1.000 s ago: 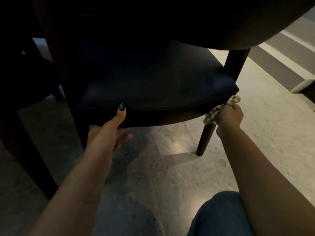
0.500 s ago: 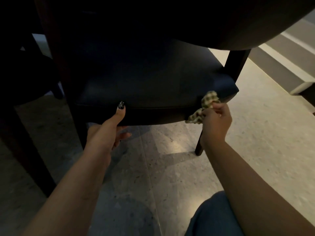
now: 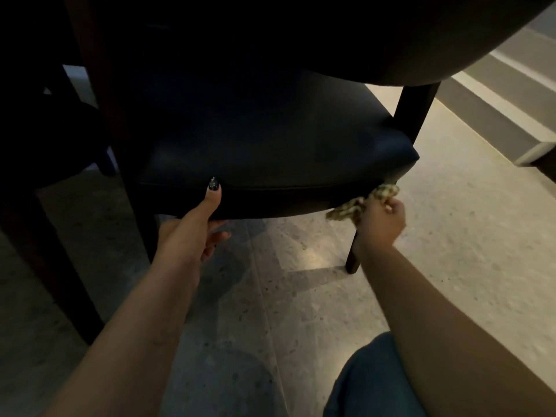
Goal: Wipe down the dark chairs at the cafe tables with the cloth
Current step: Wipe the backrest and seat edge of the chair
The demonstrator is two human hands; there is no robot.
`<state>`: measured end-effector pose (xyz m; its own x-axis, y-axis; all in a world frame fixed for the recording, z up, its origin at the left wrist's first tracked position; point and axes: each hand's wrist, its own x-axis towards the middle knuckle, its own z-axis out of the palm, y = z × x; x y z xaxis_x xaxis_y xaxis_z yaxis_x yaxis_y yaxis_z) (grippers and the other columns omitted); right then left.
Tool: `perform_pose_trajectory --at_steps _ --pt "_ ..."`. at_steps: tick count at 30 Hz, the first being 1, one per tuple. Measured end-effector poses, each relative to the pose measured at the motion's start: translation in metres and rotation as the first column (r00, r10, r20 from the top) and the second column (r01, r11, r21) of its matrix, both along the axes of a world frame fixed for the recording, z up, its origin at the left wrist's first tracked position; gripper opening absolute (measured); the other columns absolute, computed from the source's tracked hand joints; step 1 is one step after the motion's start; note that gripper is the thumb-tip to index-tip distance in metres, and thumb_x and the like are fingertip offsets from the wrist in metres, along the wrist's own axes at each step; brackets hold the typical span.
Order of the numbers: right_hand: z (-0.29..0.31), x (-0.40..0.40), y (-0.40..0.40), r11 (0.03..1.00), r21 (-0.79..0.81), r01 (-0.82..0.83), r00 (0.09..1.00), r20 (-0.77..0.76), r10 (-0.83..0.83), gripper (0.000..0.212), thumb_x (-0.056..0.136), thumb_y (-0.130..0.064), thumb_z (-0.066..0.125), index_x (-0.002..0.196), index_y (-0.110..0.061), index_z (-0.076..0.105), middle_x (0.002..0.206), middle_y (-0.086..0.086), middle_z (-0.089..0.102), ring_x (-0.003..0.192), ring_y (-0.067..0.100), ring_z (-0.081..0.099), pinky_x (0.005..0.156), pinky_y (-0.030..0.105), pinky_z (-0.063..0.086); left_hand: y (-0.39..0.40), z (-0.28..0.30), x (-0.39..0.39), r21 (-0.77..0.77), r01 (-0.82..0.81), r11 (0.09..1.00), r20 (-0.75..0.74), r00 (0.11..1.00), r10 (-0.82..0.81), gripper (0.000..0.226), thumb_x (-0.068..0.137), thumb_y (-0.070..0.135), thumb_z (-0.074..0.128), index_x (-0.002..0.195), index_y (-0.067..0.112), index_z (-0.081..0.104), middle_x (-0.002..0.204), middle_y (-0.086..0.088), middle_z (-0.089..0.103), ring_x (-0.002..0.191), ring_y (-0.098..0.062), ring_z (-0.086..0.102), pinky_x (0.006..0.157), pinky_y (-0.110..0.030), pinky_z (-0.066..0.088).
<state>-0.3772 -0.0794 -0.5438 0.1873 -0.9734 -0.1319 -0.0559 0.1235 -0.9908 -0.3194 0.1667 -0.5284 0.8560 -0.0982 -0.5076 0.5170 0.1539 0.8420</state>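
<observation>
A dark chair [image 3: 270, 152] with a padded navy seat fills the middle of the view, seen from low down. My left hand [image 3: 192, 227] holds the seat's front edge, thumb on top of the cushion and fingers curled beneath it. My right hand [image 3: 379, 224] grips a bunched green-and-cream checked cloth [image 3: 361, 203] and presses it against the seat's front right corner, just above the front right leg [image 3: 352, 260]. Much of that leg sits hidden behind my hand.
A dark table top [image 3: 421, 40] overhangs the chair at the upper right. Dark wooden legs [image 3: 45, 251] of other furniture stand at the left. Pale steps [image 3: 496, 94] rise at the right. My knee in jeans [image 3: 370, 383] is at the bottom over speckled floor.
My right hand swept the cloth left along the seat's front edge, then back right to the corner. My left hand kept its hold on the seat edge.
</observation>
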Motion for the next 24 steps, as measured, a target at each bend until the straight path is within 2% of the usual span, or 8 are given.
perform_pose_trajectory --at_steps 2,6,8,11,13,16,20,24 --pt "-0.009 0.005 0.025 0.996 -0.055 -0.074 0.997 -0.013 0.074 0.028 0.087 -0.004 0.056 0.094 -0.032 0.053 0.094 -0.008 0.059 0.089 0.008 0.06 0.079 0.028 0.054 0.0 -0.001 0.001 0.005 0.006 1.0 -0.006 1.0 -0.006 0.048 0.074 0.059 0.071 0.104 0.022 0.065 0.083 0.002 0.077 0.065 -0.009 0.066 0.07 -0.028 0.047" --pt "-0.014 -0.005 0.048 0.928 -0.223 -0.298 0.953 -0.124 0.277 0.038 0.082 -0.006 0.065 0.087 -0.041 0.051 0.093 -0.015 0.059 0.086 0.002 0.06 0.071 0.018 0.05 0.001 -0.002 0.002 0.01 0.014 1.0 0.008 1.0 -0.014 0.046 0.075 0.059 0.071 0.1 0.02 0.068 0.081 0.001 0.077 0.05 -0.004 0.062 0.062 -0.026 0.043" --pt "-0.004 -0.008 0.034 0.925 -0.308 -0.222 0.973 -0.134 0.188 0.031 0.081 -0.005 0.064 0.09 -0.034 0.055 0.093 -0.01 0.061 0.081 0.0 0.06 0.069 0.021 0.054 0.002 -0.002 0.003 0.015 0.016 1.0 0.012 1.0 -0.016 0.047 0.075 0.059 0.071 0.1 0.02 0.068 0.081 0.001 0.077 0.051 -0.004 0.061 0.062 -0.027 0.043" --pt "0.008 -0.007 0.016 0.928 -0.369 -0.044 0.991 -0.131 -0.005 0.024 0.082 -0.006 0.061 0.101 -0.018 0.056 0.104 0.001 0.06 0.09 0.006 0.059 0.084 0.029 0.055 0.002 -0.002 0.003 0.02 0.014 1.0 0.005 1.0 -0.015 0.046 0.073 0.06 0.072 0.098 0.021 0.066 0.082 0.001 0.077 0.052 -0.005 0.062 0.061 -0.026 0.043" --pt "0.007 -0.005 0.029 0.897 -0.429 -0.102 0.983 -0.184 0.023 0.028 0.079 -0.003 0.062 0.103 -0.016 0.055 0.114 0.003 0.054 0.101 0.012 0.055 0.091 0.023 0.051 0.001 -0.001 0.004 0.013 0.019 1.0 0.0 1.0 -0.019 0.045 0.073 0.06 0.072 0.097 0.022 0.066 0.082 0.0 0.077 0.055 -0.006 0.063 0.062 -0.026 0.043" --pt "0.003 -0.003 0.063 0.793 -0.549 -0.263 0.957 -0.253 0.142 0.029 0.072 0.001 0.067 0.088 -0.02 0.054 0.111 0.001 0.049 0.1 0.01 0.05 0.082 0.006 0.042 0.002 -0.001 0.004 -0.001 0.041 0.999 -0.002 0.999 -0.041 0.046 0.073 0.06 0.072 0.098 0.023 0.067 0.082 0.003 0.077 0.067 -0.01 0.066 0.067 -0.027 0.044" --pt "0.001 -0.009 0.082 0.732 -0.513 -0.448 0.891 -0.325 0.318 0.028 0.071 -0.001 0.072 0.084 -0.02 0.056 0.103 -0.005 0.05 0.092 0.004 0.051 0.078 0.005 0.043 0.002 -0.001 0.002 0.004 0.047 0.999 0.003 0.999 -0.047 0.045 0.075 0.059 0.071 0.1 0.021 0.066 0.083 0.002 0.077 0.071 -0.012 0.064 0.072 -0.029 0.045" --pt "0.014 -0.011 0.073 0.738 -0.58 -0.345 0.938 -0.235 0.254 0.021 0.071 -0.003 0.07 0.085 -0.016 0.061 0.103 -0.002 0.054 0.092 -0.002 0.05 0.078 0.0 0.038 0.0 0.001 -0.001 -0.014 0.025 1.0 -0.006 1.0 -0.025 0.042 0.077 0.056 0.071 0.099 0.021 0.065 0.078 0.004 0.076 0.073 -0.012 0.063 0.075 -0.028 0.046"
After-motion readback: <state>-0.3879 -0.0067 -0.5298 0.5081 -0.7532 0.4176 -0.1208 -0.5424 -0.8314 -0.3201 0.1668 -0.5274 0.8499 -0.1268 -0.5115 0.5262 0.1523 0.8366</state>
